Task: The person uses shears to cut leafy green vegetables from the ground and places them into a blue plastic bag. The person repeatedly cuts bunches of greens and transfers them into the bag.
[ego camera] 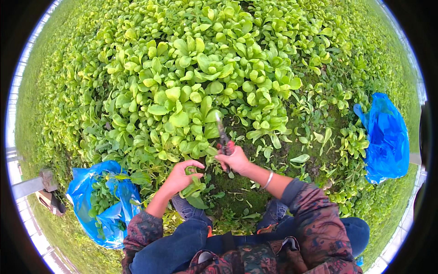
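Observation:
My right hand (234, 160) is closed around the red-and-dark handle of a small cutting tool (223, 133), its pale blade pointing away from me among the leaves. My left hand (181, 176), just to its left, curls around some green leaves (195, 190) that hang beneath the palm. Both hands are at the near edge of a dense bed of broad-leaved leafy greens (184, 116). Whether the blade touches a stem cannot be told.
An open blue plastic bag (116, 205) with greens inside lies at the left. Another blue plastic bag (386, 140) rests on plants at the right. Mossy soil (227, 185) with scattered leaves shows between my shoes. A metal bar (29, 187) stands at the far left.

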`<state>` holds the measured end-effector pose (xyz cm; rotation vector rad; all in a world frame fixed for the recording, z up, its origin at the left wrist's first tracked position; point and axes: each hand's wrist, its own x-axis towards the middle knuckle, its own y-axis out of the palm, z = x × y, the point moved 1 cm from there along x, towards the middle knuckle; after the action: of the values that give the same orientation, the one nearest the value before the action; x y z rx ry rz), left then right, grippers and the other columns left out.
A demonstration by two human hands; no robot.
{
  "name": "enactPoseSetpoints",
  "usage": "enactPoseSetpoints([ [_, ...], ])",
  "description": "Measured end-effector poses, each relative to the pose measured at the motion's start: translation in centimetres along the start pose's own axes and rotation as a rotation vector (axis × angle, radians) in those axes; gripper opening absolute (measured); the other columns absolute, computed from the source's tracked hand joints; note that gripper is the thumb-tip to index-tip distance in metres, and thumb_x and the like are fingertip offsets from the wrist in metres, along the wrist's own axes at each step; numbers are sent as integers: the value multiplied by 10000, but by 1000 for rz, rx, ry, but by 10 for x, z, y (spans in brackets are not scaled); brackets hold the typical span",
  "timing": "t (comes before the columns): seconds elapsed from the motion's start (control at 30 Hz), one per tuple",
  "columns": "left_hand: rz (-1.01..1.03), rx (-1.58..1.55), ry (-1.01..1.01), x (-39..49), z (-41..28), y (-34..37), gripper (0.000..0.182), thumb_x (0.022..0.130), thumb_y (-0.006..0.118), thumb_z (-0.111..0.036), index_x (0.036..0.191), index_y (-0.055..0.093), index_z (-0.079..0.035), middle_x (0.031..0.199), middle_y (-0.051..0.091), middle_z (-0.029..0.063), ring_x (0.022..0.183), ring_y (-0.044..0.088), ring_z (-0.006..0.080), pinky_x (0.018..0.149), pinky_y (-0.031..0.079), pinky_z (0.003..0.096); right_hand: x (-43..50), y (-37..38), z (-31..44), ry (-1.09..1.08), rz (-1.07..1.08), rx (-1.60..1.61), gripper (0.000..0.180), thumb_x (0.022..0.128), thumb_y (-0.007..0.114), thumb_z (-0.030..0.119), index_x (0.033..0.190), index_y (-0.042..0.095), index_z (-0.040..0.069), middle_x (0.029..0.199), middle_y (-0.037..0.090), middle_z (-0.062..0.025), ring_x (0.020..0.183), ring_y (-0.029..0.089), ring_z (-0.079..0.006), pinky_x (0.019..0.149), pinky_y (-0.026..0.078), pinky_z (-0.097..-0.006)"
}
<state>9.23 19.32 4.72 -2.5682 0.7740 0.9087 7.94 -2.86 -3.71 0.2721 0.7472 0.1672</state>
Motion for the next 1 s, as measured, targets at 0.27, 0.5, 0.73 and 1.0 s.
enactPoseSetpoints([
  [0.27, -36, 603, 269, 4, -33, 6, 216, 794, 675, -119, 1009, 684, -117, 900, 699, 109, 806, 657, 253, 742, 523, 361, -50, -57, 25, 281, 364, 122, 116, 882, 621, 132, 919, 527, 76, 703, 587, -33, 572, 584, -155, 544, 497, -312],
  [0.5, 25, 1282, 352, 55, -56, 45, 490, 763, 570, -37, 1247, 516, -88, 730, 653, 125, 650, 663, 323, 537, 519, 437, -84, -69, 25, 417, 251, -282, 279, 932, 603, 322, 969, 545, 51, 707, 629, -40, 595, 647, -148, 537, 526, -282],
  [0.73, -353, 1313, 170, 61, -22, -32, 399, 808, 628, -92, 1197, 547, -131, 794, 653, 130, 695, 663, 323, 593, 531, 419, -33, -28, 25, 504, 387, -143, 562, 938, 458, 596, 919, 587, 49, 712, 622, -59, 572, 640, -171, 533, 552, -307],
  [1.0, -392, 1219, 255, 57, -22, -34, 311, 867, 654, -252, 1152, 582, -151, 799, 638, 119, 700, 652, 322, 610, 526, 425, 1, -5, 14, 543, 389, -53, 565, 953, 419, 595, 937, 588, 56, 738, 633, -72, 628, 655, -193, 600, 566, -336],
])
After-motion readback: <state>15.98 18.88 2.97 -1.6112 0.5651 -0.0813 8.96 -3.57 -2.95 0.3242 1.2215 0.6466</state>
